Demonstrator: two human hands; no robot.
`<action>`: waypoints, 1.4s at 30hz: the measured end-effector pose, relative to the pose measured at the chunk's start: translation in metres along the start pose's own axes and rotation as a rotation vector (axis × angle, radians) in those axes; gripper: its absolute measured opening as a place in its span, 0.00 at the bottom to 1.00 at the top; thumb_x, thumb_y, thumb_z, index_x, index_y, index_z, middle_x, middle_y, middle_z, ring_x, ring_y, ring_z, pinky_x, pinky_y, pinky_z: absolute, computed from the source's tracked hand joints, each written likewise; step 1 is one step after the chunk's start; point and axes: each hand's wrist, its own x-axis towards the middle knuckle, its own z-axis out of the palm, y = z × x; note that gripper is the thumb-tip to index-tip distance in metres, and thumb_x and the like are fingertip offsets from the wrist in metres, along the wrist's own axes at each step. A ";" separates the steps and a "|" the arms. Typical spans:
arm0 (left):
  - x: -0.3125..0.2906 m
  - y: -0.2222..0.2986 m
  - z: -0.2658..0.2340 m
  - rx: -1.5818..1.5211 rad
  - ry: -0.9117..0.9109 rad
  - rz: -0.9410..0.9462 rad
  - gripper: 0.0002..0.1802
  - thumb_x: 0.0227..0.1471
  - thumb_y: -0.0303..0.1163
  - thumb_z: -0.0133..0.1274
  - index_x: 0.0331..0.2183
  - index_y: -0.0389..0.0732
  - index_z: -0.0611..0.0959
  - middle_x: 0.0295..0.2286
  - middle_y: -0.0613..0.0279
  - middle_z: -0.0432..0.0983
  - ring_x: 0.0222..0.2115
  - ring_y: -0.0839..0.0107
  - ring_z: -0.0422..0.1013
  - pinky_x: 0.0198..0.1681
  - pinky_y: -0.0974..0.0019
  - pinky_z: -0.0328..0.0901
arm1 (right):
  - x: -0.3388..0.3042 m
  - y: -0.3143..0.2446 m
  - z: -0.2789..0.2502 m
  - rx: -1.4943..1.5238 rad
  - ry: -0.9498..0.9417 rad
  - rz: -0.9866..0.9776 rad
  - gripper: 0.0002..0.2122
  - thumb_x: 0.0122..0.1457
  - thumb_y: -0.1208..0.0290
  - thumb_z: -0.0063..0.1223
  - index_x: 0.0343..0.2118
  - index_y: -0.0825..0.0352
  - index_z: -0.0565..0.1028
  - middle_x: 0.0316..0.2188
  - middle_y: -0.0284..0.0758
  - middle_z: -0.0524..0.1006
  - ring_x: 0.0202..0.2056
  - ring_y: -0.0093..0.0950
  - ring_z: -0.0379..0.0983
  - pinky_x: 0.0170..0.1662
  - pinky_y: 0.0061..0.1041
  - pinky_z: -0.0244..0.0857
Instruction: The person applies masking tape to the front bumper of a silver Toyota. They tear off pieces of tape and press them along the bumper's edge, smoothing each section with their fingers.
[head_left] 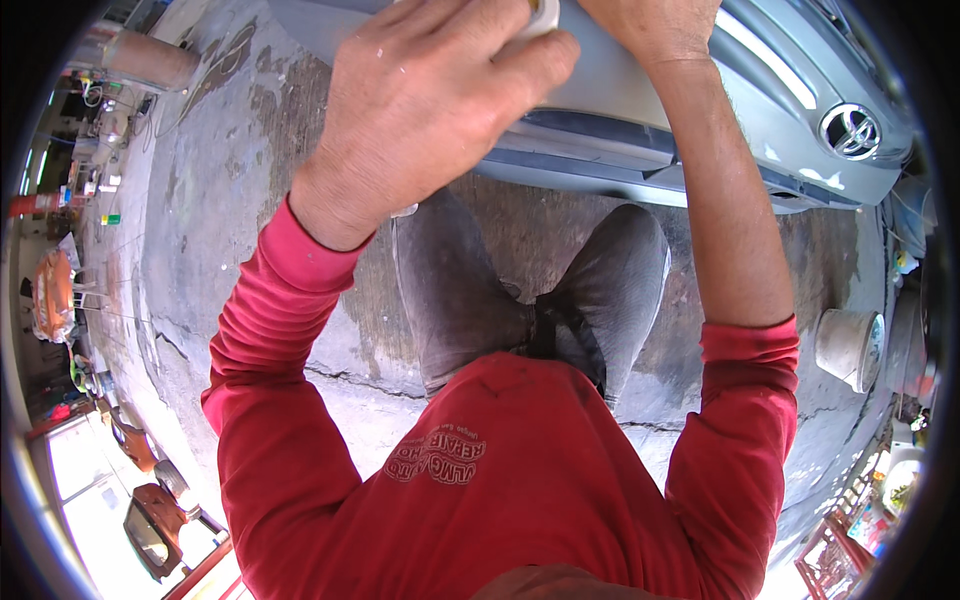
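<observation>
Red sleeves stretch forward, and look at the left hand: thumb and fingers wrap a small white-edged object, a narrow grip right at the top of view, over the grey-blue car panel! Alongside, the right hand is near the same panel, fingers cut off, its grip impossible to tell. Off right, a whitish bucket on concrete floor.

The pale-printed shirt is red, trousers grey, car body silvery.
</observation>
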 end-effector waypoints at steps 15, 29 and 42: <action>-0.005 0.007 0.012 -0.049 0.041 -0.020 0.14 0.46 0.30 0.61 0.39 0.45 0.86 0.33 0.62 0.73 0.33 0.64 0.78 0.39 0.62 0.74 | 0.004 -0.006 0.004 -0.094 -0.040 0.028 0.41 0.49 0.59 0.71 0.66 0.63 0.66 0.62 0.39 0.69 0.64 0.46 0.61 0.69 0.67 0.40; -0.001 -0.010 0.003 0.017 0.022 -0.043 0.13 0.44 0.28 0.62 0.36 0.43 0.88 0.36 0.60 0.77 0.36 0.63 0.79 0.39 0.61 0.73 | 0.005 0.002 0.001 -0.011 -0.068 -0.024 0.41 0.47 0.63 0.72 0.66 0.64 0.67 0.62 0.41 0.71 0.62 0.46 0.65 0.66 0.68 0.47; 0.003 0.011 0.004 -0.053 -0.015 -0.103 0.12 0.46 0.27 0.61 0.37 0.43 0.87 0.34 0.62 0.75 0.33 0.65 0.78 0.40 0.62 0.73 | 0.008 -0.012 0.017 -0.050 0.008 0.014 0.37 0.49 0.60 0.70 0.64 0.62 0.69 0.61 0.39 0.71 0.63 0.45 0.63 0.67 0.65 0.45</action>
